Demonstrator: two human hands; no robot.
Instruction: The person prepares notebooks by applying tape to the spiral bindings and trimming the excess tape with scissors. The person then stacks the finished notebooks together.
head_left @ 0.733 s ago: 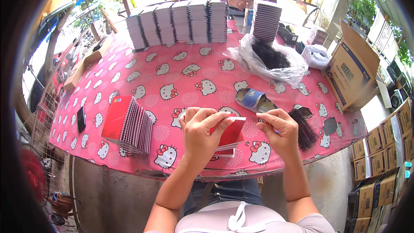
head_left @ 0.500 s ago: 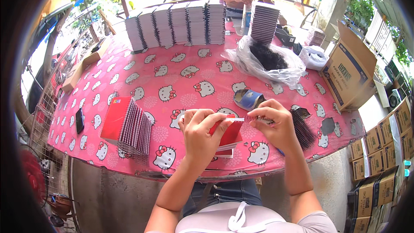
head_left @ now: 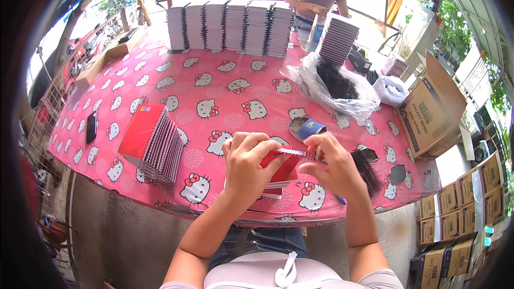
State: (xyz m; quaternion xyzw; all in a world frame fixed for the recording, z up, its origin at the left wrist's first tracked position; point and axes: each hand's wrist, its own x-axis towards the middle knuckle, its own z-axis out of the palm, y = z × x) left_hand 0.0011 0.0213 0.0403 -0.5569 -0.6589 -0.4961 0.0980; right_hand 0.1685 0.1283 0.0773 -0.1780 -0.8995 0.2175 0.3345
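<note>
My left hand [head_left: 247, 163] grips a small red-covered notepad [head_left: 287, 168], thumb on the near side and fingers over its upper edge. A dark spiral binding wire [head_left: 317, 156] sticks out from the right end of that edge. Around it curl the fingers of my right hand [head_left: 338, 170], the thumb held lower; the exact contact is partly hidden. Under the notepad lie more pads [head_left: 274, 192] with white page edges. Right of my right hand is a heap of dark spiral wires [head_left: 367, 174]. A stack of red spiral notepads [head_left: 142, 136] stands at the left.
Tall rows of spiral notebooks [head_left: 235, 27] line the table's far side. A plastic bag [head_left: 300, 80] holds black wires [head_left: 338, 81]. Nearer lies a blue-wrapped round object [head_left: 309, 128]. A phone [head_left: 91, 128] rests left; an open carton [head_left: 428, 115] stands right. Another person [head_left: 317, 0] stands opposite.
My right hand has moved slightly left toward the notepad, its thumb now apart from the fingertips. My left hand keeps its hold. The whole view has shifted a little.
</note>
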